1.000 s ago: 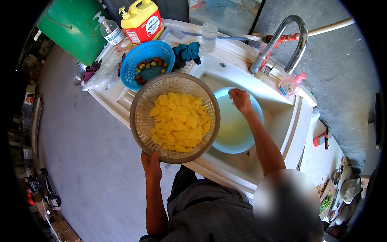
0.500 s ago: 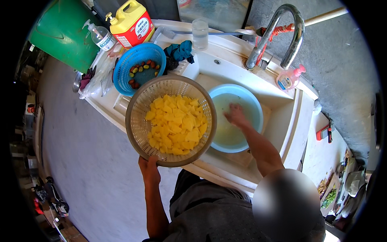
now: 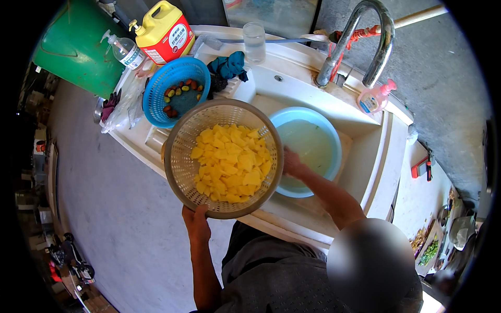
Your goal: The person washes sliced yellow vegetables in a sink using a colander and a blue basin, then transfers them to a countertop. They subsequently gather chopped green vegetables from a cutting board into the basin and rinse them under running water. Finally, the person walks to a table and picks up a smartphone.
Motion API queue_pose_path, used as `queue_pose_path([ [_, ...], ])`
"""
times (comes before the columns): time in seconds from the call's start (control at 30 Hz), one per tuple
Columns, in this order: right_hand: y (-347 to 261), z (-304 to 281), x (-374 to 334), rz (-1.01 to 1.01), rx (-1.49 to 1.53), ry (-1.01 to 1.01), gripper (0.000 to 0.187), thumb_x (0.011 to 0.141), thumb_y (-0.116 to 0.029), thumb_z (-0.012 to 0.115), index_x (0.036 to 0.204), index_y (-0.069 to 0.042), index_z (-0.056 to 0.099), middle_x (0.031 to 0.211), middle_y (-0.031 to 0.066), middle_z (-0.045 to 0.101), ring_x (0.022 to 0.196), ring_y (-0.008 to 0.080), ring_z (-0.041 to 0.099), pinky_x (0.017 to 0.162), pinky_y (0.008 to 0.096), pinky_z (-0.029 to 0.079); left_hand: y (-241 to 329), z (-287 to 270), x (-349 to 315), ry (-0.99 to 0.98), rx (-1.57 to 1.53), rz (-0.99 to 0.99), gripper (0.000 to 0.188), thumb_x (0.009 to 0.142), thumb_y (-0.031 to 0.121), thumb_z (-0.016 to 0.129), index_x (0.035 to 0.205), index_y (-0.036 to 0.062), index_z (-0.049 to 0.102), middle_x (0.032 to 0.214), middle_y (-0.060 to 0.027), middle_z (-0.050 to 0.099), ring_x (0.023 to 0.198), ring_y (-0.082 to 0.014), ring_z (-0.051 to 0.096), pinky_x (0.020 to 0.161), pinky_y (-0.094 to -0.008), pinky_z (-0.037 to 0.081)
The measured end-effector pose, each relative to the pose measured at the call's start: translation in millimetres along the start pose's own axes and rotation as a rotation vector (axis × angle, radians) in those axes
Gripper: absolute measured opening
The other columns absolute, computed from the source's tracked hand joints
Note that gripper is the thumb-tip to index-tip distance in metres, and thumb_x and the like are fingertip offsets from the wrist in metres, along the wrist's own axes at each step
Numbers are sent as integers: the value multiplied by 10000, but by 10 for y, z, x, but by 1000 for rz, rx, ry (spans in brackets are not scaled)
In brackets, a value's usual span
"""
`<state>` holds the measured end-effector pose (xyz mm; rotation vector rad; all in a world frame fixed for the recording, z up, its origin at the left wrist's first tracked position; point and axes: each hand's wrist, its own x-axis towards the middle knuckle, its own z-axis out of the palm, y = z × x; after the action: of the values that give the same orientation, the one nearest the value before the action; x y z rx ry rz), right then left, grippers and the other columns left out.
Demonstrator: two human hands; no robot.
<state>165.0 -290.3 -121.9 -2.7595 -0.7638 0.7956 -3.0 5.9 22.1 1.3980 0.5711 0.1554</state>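
Note:
My left hand (image 3: 197, 223) grips the near rim of a large brownish-grey colander (image 3: 180, 182), tilted toward me over the sink's left edge. Thin yellow slices (image 3: 232, 161), which look like potato, lie in it. My right hand (image 3: 294, 161) is over the left part of a light blue basin (image 3: 334, 130), close beside the colander's right rim. Its fingers look stretched out, with nothing visible in them, though the rim partly hides them. Cloudy water (image 3: 310, 143) fills the basin, which stands in the white sink (image 3: 360, 156).
A blue basket (image 3: 148, 101) with several small red and green fruits sits beyond the colander. Behind it stand a yellow jug (image 3: 164, 31) and a pump bottle (image 3: 128, 52). A curved faucet (image 3: 386, 41), pink soap bottle (image 3: 374, 99) and clear cup (image 3: 254, 44) line the sink's far side.
My right hand has moved left and slightly nearer, from the middle of the water to beside the colander. The colander stays in my left hand, shifted slightly right in the picture.

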Motion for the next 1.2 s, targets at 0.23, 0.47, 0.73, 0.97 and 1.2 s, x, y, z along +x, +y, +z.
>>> queue_pose_path([
  [0.23,328,818,-222,22,237,124,312,918,-234,541,1171,-77,637,1225,191,594,1133,389,582,926,505,505,-29,-2,-15,-20,-53,8,438,809,19,550,1228,-105,512,1155,-150,635,1005,-200,629,881,-313,510],
  [0.47,204,706,-427,135,371,-20,386,904,-347,518,1177,-98,627,1167,200,661,1098,392,624,906,503,497,-5,1,-25,-40,-37,-2,459,811,42,560,1241,-107,498,1140,-146,625,999,-204,628,858,-309,519],
  [0.73,185,604,-507,89,461,-95,430,939,-365,506,1277,-118,604,1129,198,675,1069,379,635,917,468,489,-18,18,-42,-65,-86,39,485,815,37,552,1267,-120,473,1185,-163,604,1009,-210,627,872,-319,526],
  [0.97,78,597,-684,5,551,50,616,895,-674,549,1139,-118,651,1050,153,691,1027,350,646,855,454,497,-27,-5,-51,-49,-61,26,459,833,38,539,1263,-112,488,1171,-159,617,989,-205,629,859,-319,526],
  [1.2,-38,414,-849,-61,510,109,627,837,-678,647,1062,-93,628,934,140,682,920,351,658,785,448,503,-95,-24,-10,-41,-62,30,477,810,49,555,1258,-104,495,1152,-146,622,966,-198,629,825,-313,526],
])
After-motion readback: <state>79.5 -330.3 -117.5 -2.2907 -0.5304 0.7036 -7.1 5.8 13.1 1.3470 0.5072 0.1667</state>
